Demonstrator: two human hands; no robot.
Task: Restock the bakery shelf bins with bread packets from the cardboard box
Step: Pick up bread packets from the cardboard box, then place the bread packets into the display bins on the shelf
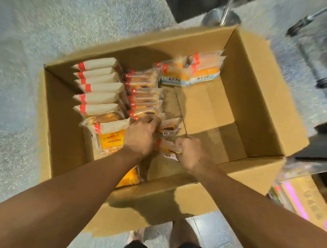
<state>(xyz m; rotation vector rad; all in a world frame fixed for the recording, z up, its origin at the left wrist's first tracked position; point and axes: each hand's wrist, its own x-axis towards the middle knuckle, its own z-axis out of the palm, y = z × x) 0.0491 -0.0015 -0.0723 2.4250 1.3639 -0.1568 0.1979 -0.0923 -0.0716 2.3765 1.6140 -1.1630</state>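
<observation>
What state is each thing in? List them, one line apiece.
cardboard box: flaps open, on the floor, right half bare.
white-topped packets: standing in a row along the box's left side.
clear bread packets: standing in a middle row.
blue-labelled packets: leaning at the far wall.
left hand: fingers curled on the near end of the middle row.
right hand: grips a bread packet, low in the box.

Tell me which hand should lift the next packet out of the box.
Probably the right hand: its fingers already curl round a bread packet over bare box floor. The left hand is only reaching into the packed row.
</observation>
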